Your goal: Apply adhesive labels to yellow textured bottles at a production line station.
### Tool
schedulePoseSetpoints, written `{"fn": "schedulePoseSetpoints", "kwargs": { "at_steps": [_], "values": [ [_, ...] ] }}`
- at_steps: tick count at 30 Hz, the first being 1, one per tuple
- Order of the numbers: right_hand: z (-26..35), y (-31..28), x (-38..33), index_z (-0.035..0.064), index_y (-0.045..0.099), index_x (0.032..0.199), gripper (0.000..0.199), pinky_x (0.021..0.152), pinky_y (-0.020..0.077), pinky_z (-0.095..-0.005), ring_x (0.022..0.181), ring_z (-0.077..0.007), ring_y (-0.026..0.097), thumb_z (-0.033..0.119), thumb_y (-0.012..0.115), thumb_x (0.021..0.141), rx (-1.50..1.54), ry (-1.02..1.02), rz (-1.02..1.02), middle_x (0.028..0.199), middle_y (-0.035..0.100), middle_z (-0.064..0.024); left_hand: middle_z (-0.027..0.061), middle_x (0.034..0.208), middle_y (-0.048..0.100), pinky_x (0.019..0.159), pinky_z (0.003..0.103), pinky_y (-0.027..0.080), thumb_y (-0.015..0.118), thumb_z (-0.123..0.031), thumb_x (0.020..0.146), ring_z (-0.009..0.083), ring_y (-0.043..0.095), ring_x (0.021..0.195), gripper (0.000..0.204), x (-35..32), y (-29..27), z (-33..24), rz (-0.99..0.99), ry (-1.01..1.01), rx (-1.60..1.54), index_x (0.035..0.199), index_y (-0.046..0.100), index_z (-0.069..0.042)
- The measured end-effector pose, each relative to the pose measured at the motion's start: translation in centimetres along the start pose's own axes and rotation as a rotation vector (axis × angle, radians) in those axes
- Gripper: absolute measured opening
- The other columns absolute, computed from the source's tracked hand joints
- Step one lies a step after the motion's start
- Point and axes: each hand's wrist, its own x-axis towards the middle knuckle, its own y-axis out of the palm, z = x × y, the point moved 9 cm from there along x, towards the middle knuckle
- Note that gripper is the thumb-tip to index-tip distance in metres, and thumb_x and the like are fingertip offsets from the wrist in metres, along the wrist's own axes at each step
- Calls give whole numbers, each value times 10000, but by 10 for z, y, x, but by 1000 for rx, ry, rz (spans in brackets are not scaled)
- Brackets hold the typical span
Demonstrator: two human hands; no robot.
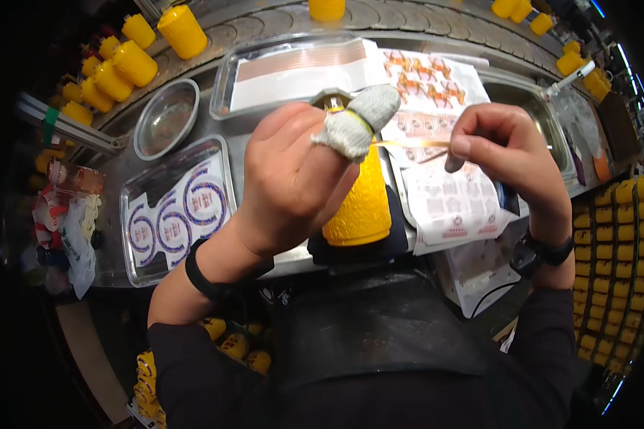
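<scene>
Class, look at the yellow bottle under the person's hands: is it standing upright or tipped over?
Upright. The yellow bottle stands on its base on a dark pad, neck upward, with the left hand gripping its top.

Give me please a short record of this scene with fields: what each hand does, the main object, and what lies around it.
left hand: grips the top of a yellow embossed bottle; one finger wears a grey knit finger cot
right hand: pinches a thin golden label strip, stretched toward the cot
left tray: metal, holds round blue-ringed labels
sticker sheets: lie behind the bottle
small metal bowl: far left
more yellow bottles: behind it
</scene>
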Motion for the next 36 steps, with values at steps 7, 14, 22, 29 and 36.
{"fn": "schedulePoseSetpoints", "kwargs": {
  "at_steps": [7,14,22,29,36],
  "values": [
    [-62,58,-48,12,665,847,137,540,377,-177,622,3,472,146,689,868,17,118,13,738,603,44,134,890,644,750,417,517,761,33,683,315,625,755,321,-69,2,-36,-24,-162,-55,978,634,26],
    [-96,82,-55,4,664,840,174,578,420,-205,649,-15,490,175,688,857,52,125,14,754,621,25,130,887,648,772,421,517,755,46,681,326,623,802,320,-105,1,-55,2,-239,42,983,651,28],
    [-93,76,-56,0,653,832,163,589,433,-207,656,-24,500,160,677,855,49,116,10,750,622,22,180,1171,607,1031,394,386,666,-36,791,290,569,1132,598,-135,13,-23,-18,-777,-294,1339,442,49],
    [-99,71,-54,5,635,806,149,609,437,-213,671,-31,503,145,662,851,50,128,-9,732,604,27,234,1450,365,1164,412,203,659,-186,858,303,344,1381,828,-153,55,-11,31,-1049,-755,1483,175,61],
    [-107,71,-54,8,631,802,144,610,432,-212,670,-29,498,142,661,846,49,161,-12,721,591,32,246,1445,375,1150,408,229,664,-190,871,309,346,1382,781,-152,58,-14,27,-1015,-705,1458,220,73]
  ]
}}
